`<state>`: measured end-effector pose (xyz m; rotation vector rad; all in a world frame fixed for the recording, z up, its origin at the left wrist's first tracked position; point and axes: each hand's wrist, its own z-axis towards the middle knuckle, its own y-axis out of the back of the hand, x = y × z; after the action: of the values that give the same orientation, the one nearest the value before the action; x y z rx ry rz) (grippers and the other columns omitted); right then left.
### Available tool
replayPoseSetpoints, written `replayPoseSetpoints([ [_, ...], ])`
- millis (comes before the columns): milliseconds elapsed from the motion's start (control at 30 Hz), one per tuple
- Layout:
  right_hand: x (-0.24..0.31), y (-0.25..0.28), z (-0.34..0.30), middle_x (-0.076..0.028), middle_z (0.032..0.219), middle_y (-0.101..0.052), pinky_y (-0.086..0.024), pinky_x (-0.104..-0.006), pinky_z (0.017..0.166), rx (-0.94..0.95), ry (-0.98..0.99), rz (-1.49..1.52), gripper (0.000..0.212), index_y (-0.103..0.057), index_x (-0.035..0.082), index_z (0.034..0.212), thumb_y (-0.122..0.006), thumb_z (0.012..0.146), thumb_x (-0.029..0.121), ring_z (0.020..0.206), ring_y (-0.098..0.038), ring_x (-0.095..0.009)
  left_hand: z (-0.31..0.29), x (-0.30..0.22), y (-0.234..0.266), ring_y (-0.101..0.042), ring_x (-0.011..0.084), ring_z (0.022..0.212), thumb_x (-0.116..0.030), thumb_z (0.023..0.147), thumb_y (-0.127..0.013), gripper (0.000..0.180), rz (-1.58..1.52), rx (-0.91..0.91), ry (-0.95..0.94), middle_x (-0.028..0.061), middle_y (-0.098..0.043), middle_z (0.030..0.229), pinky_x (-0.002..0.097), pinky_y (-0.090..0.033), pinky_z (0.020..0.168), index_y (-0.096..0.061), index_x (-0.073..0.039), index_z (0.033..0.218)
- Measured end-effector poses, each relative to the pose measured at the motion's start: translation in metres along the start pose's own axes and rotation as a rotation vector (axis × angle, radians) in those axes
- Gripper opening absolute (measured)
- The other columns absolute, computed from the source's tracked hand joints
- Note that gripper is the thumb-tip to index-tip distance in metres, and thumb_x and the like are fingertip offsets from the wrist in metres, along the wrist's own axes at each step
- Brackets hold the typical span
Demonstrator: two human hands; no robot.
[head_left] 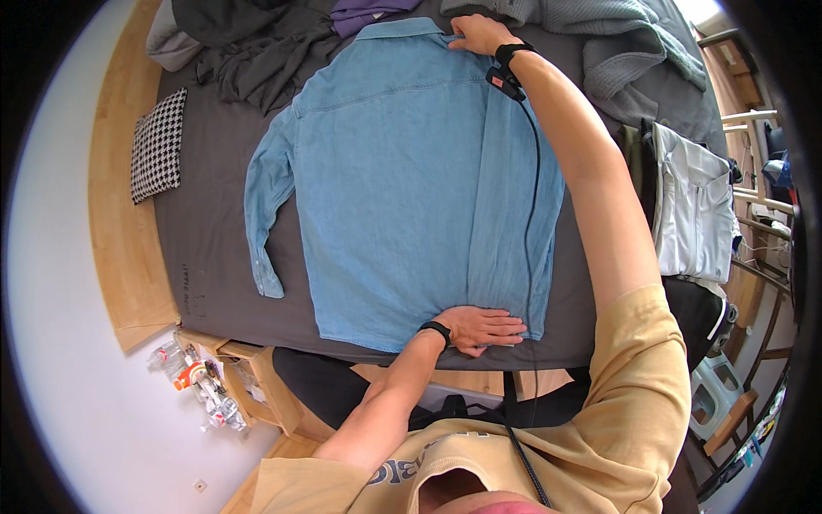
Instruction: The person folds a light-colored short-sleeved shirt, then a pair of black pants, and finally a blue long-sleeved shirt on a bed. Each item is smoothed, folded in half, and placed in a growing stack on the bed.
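A light blue denim shirt (385,188) lies back side up, its collar at the far end and its hem toward me. The left sleeve (272,197) hangs out to the side, while the right side has lengthwise folds and its sleeve is not visible. My right hand (481,36) reaches to the collar's right end, fingers closed on the fabric. Near the hem's right corner, my left hand (484,329) rests palm down with fingers stretched over the cloth. Both wrists wear black bands; a small black device (505,83) with a cable sits at the right one.
The shirt is on a bed with a dark grey sheet (218,257). Dark crumpled cloth (257,68), a purple garment (368,13) and a grey knit sweater (621,60) lie beyond. Folded clothes (693,193) are stacked at right, a houndstooth cushion (159,146) at left.
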<state>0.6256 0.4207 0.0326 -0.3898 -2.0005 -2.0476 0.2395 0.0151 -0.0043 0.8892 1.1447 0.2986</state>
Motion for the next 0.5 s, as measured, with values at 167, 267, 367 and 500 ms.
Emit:
replayPoseSetpoints([
  [167, 0.007, -0.011, 0.004, -0.02, 0.109, -0.077, -0.061, -0.051, 0.081, -0.189, 0.021, -0.238, 0.036, -0.07, 0.007, 0.113, -0.064, 0.104, 0.041, 0.095, -0.074, -0.044, -0.001, 0.003, -0.007, -0.031, 0.0319, 0.161, -0.028, 0.085, -0.064, 0.09, -0.025, -0.05, -0.021, 0.0179, -0.03, 0.175, 0.047, -0.027, 0.131, -0.033, -0.005, 0.166],
  [267, -0.004, -0.028, 0.01, -0.022, 0.111, -0.077, -0.062, -0.053, 0.081, -0.288, -0.079, -0.069, 0.037, -0.074, 0.006, 0.113, -0.059, 0.107, 0.039, 0.1, -0.075, -0.042, -0.001, 0.005, -0.01, -0.031, 0.0324, 0.16, -0.027, 0.084, -0.065, 0.09, -0.046, -0.078, -0.034, 0.0187, -0.03, 0.174, 0.047, -0.027, 0.131, -0.034, -0.005, 0.165],
  [367, -0.023, -0.033, 0.022, -0.022, 0.109, -0.077, -0.06, -0.0526, 0.083, -0.449, -0.154, 0.065, 0.033, -0.077, 0.004, 0.108, -0.063, 0.104, 0.034, 0.101, -0.074, -0.042, -0.001, 0.005, -0.009, -0.03, 0.0313, 0.161, -0.029, 0.086, -0.063, 0.087, -0.04, -0.049, -0.029, 0.0175, -0.029, 0.175, 0.0459, -0.025, 0.132, -0.034, -0.005, 0.165],
  [500, -0.051, -0.008, 0.014, -0.023, 0.105, -0.076, -0.062, -0.0504, 0.087, -0.154, -0.22, 0.286, 0.043, -0.076, 0.005, 0.115, -0.065, 0.103, 0.044, 0.097, -0.074, -0.042, 0.0, 0.001, -0.003, -0.03, 0.0303, 0.161, -0.03, 0.087, -0.062, 0.086, -0.018, -0.034, -0.007, 0.0162, -0.029, 0.175, 0.0451, -0.026, 0.131, -0.035, -0.006, 0.165],
])
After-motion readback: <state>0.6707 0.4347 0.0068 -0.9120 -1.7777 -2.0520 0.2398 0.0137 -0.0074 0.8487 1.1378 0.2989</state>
